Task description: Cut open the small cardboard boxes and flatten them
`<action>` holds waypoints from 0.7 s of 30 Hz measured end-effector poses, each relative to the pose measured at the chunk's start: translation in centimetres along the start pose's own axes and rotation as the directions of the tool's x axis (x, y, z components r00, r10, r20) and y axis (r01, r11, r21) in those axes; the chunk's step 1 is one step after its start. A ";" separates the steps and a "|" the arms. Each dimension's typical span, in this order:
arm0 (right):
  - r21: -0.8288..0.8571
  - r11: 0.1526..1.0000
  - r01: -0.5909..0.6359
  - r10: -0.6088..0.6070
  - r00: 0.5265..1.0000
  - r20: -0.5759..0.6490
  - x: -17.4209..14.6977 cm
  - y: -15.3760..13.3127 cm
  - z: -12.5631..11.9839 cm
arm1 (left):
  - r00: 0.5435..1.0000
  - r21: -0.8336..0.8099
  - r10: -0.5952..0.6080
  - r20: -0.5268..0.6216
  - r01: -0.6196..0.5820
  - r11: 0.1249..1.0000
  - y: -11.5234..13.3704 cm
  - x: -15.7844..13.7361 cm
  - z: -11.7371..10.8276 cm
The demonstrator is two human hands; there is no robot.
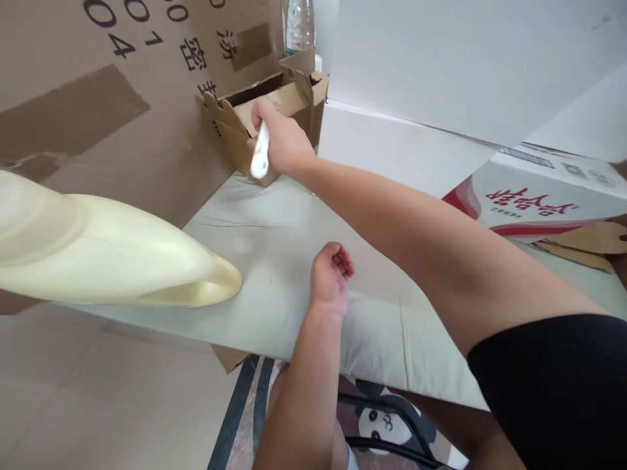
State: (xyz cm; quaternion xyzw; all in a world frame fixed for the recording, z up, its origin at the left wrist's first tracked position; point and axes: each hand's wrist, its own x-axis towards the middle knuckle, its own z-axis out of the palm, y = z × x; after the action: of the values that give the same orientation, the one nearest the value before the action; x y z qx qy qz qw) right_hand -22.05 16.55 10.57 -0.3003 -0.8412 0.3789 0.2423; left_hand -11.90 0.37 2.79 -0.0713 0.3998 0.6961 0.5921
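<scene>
My right hand (pixel 287 140) reaches out at the end of a stretched arm and is closed around a slim white object (pixel 260 153). Its rounded end sticks out below the fingers; what kind of thing it is I cannot make out. Directly behind this hand is an open cardboard box (pixel 230 127) with cut flaps. My left hand (pixel 332 277) hovers over or rests on the pale green cloth surface (pixel 274 261), fingers curled in, and nothing shows in it.
A large printed carton (pixel 161 130) stands at the left, with a glossy pale yellow curved object (pixel 132 251) before it. White panels (pixel 411 143) close off the back. At right are a red-and-white box (pixel 543 196) and flat cardboard (pixel 588 238). A plastic bottle (pixel 300 26) stands behind.
</scene>
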 end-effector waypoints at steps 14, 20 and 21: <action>-0.188 0.981 -0.049 0.010 0.979 -0.202 1.7 0.3 2.9 | 0.953 -0.046 0.258 -0.161 -0.269 0.962 2.3 0.6 -1.9; -0.154 0.988 0.023 -0.060 0.969 -0.240 -6.5 2.6 -0.2 | 0.617 0.090 0.728 -0.298 -0.741 0.665 3.7 -0.4 -3.0; -0.140 0.990 0.023 -0.059 0.963 -0.262 -8.3 3.6 -0.9 | 0.539 0.127 0.790 -0.291 -0.797 0.591 3.8 -0.6 -3.1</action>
State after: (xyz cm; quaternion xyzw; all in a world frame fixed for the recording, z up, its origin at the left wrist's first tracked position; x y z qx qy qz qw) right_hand -14.55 13.16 6.82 -0.3465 -0.8310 0.2722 0.3395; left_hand -16.27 -1.97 2.83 0.0003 0.4708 0.8711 0.1398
